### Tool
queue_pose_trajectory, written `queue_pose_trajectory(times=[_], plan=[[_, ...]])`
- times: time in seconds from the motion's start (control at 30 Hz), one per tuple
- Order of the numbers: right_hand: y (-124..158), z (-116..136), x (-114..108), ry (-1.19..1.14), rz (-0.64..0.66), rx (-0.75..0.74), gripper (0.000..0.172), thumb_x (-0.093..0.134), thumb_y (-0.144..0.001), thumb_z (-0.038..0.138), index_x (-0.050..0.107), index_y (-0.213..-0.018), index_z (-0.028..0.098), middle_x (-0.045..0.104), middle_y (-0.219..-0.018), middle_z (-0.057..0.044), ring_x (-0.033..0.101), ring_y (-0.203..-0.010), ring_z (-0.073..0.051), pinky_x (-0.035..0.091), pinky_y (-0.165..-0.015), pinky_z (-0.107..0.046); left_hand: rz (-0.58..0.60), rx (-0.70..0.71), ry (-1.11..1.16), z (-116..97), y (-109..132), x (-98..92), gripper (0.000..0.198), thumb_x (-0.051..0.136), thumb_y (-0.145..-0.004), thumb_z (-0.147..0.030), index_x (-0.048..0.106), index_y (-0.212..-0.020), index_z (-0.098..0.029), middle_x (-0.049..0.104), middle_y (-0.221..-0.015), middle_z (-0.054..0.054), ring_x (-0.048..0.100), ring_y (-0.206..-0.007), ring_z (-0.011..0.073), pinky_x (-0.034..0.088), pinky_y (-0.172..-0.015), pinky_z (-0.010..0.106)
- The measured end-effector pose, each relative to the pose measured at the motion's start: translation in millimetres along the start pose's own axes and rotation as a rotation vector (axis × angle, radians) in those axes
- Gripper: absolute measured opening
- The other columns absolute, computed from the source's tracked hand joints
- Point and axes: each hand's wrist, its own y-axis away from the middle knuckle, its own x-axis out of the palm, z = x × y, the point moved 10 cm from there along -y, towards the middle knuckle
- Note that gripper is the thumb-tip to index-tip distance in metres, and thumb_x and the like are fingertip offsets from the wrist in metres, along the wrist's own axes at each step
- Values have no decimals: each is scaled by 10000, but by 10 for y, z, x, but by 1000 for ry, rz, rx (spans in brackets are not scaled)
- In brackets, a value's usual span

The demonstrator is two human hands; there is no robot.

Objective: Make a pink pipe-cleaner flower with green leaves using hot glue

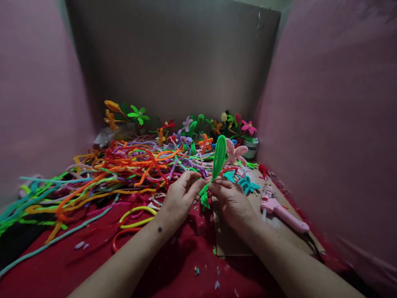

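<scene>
A bright green pipe-cleaner leaf [220, 156] stands upright between my hands, its short twisted ends hanging below the fingers. My left hand [180, 196] is closed, thumb and fingertips pinching near the leaf's base from the left. From the other side my right hand [231, 200] is closed on the same base. Just behind the leaf is a pale pink pipe-cleaner flower [236, 154]; whether it is attached to anything held cannot be made out. Teal pipe-cleaner pieces [248, 184] lie beyond my right hand.
A tangled heap of coloured pipe cleaners [136, 161] spreads over the red cloth [149, 269] at left. Yellow [136, 223] and red [119, 238] loop handles lie near my left forearm. On cardboard [231, 244] rests a pink glue gun [287, 215]. Finished flowers [138, 114] line the back.
</scene>
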Motion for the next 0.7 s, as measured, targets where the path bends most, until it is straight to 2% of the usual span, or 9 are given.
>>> queue_pose_trajectory(times=[0.07, 0.13, 0.2, 0.3, 0.4, 0.47, 0.6, 0.7], plan=[[2, 19, -35, 27, -20, -38, 78, 719, -594, 180, 689, -665, 187, 631, -738, 6, 565, -697, -139, 412, -667, -265, -40, 172, -305, -144, 66, 23, 359, 527, -785, -389, 487, -1070, -174, 640, -911, 64, 615, -778, 181, 473, -690, 290], [18, 29, -57, 68, -48, -50, 79, 718, -592, 196, 683, -662, 184, 627, -727, 0, 561, -718, -154, 410, -669, -270, -75, 289, -580, -195, 131, 89, 422, 513, -800, -310, 428, -1182, -151, 630, -1036, 126, 614, -897, 231, 469, -746, 324], [41, 34, -33, 126, -49, -47, 83, 715, -601, 220, 679, -665, 180, 612, -689, 3, 547, -713, -159, 406, -677, -277, -93, 341, -809, -167, 166, 157, 432, 455, -820, -212, 390, -1235, -107, 640, -1027, 162, 640, -830, 243, 481, -687, 327], [73, 69, 51, 157, -16, -72, 90, 704, -622, 261, 676, -649, 179, 589, -657, 8, 523, -706, -155, 400, -704, -286, -83, 461, -998, -184, 218, 270, 372, 362, -833, -112, 439, -1194, -68, 662, -954, 172, 651, -724, 231, 482, -615, 313], [90, 121, 97, 178, -13, -117, 108, 694, -641, 286, 675, -621, 181, 583, -700, -1, 514, -758, -162, 394, -742, -290, -139, 525, -1042, -283, 266, 257, 315, 351, -845, -110, 510, -1116, -97, 666, -890, 148, 640, -729, 218, 471, -638, 300], [93, 163, 101, 209, -28, -154, 121, 689, -652, 291, 670, -600, 183, 572, -728, -1, 506, -788, -162, 386, -765, -290, -166, 496, -1033, -323, 272, 214, 274, 374, -848, -133, 547, -1059, -119, 658, -826, 129, 626, -710, 211, 454, -637, 293], [102, 222, 89, 224, -60, -186, 172, 691, -651, 302, 642, -535, 185, 537, -715, 7, 496, -785, -158, 382, -773, -288, -63, 368, -921, -245, 226, 206, 234, 363, -831, -110, 581, -907, -150, 622, -738, 84, 584, -635, 175, 401, -579, 256], [127, 265, 129, 281, -40, -174, 176, 686, -656, 301, 644, -532, 184, 544, -710, -1, 506, -780, -169, 381, -781, -299, -6, 242, -652, -129, 170, 156, 211, 357, -835, -138, 563, -815, -181, 557, -644, 9, 514, -570, 126, 366, -557, 223]])
